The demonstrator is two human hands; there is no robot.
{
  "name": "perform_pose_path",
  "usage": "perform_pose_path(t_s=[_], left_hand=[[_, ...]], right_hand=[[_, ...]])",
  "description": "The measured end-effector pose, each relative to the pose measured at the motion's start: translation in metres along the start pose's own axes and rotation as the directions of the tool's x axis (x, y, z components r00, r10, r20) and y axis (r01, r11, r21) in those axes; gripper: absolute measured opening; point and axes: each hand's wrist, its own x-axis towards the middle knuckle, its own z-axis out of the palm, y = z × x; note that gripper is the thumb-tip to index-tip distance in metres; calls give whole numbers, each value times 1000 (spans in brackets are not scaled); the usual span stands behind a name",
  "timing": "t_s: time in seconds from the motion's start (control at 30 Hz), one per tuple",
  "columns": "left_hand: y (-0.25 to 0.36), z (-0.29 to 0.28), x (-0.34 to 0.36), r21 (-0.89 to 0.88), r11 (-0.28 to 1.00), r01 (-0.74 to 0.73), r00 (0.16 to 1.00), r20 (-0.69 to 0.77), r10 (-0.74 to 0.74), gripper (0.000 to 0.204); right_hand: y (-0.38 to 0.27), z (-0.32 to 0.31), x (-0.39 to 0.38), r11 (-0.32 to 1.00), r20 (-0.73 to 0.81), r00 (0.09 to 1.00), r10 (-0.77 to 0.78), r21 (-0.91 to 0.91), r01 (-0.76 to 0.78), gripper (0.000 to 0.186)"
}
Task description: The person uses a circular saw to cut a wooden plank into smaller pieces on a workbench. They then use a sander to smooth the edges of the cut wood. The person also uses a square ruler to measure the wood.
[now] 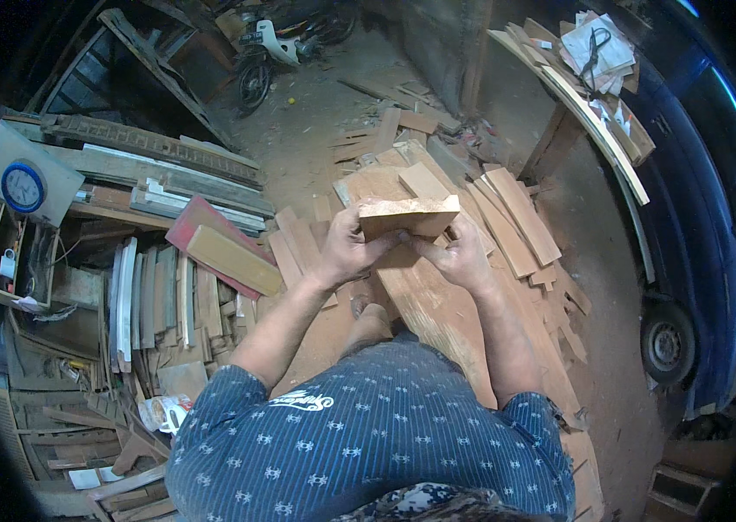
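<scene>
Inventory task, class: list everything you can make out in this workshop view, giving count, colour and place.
wooden block: 1, light brown, held at centre
thick board: 1, light brown, below the block
loose planks: several, brown, right of the board
stacked timber: many, grey and brown, left
red panel: 1, red, left of centre
clock: 1, blue-rimmed, far left
motorbike: 1, white and dark, top
papers: pile, whitish, upper right
car: 1, dark blue, right
shirt: 1, dark blue patterned, bottom
left hand, right hand: 2, bare, gripping the block

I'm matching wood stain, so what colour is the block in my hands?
The wooden block is brown, its upper edge paler; see the head view.
</scene>
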Motion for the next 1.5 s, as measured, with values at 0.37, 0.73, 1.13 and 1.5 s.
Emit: perform_pose_path(t_s=[0.37, 0.73, 1.13, 1.5], left_hand=[[40, 3, -3, 340, 803, -489, 872, 157, 465, 34], [30, 10, -13, 233, 849, -474, 846, 390, 365, 37], [18, 37, -46, 243, 964, 105, 951, 260, -169, 42], [7, 65, -69, 218, 960, 177, 984, -48, -170, 34]], right_hand=[[-12, 3, -7, 872, -122, 867, -484, -150, 466, 40], [-2, 11, -59, 915, -207, 892, -403, -64, 398, 38], [-45, -23, -87, 989, -42, 989, 139, -44, -141, 48], [-41, 4, -93, 970, -222, 959, 176, -126, -207, 39]])
